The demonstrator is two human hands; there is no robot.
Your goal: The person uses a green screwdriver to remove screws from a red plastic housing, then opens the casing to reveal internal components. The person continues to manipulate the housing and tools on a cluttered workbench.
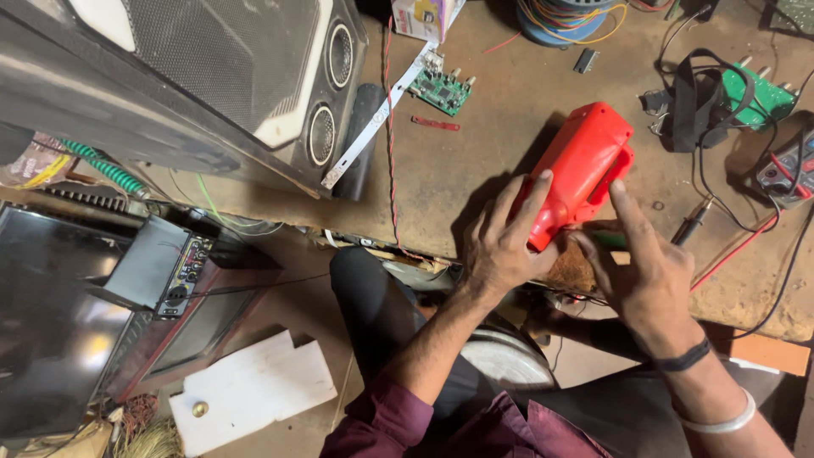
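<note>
A red plastic torch-shaped housing (585, 165) lies on the brown workbench (475, 161) near its front edge. My left hand (500, 242) wraps around its narrow lower end, fingers spread along the side. From the right, my right hand (644, 263) meets it, with the index finger stretched up against the housing's lower right side and the thumb near its narrow end. A black band and a white bangle sit on my right wrist.
A large black speaker cabinet (254, 85) leans at the bench's left. Green circuit boards (443, 89) (759, 93), a white strip (373, 123), black straps and cables (699, 102), a multimeter (788, 174) and a probe (691, 225) lie around. An old television (85, 314) stands on the floor below.
</note>
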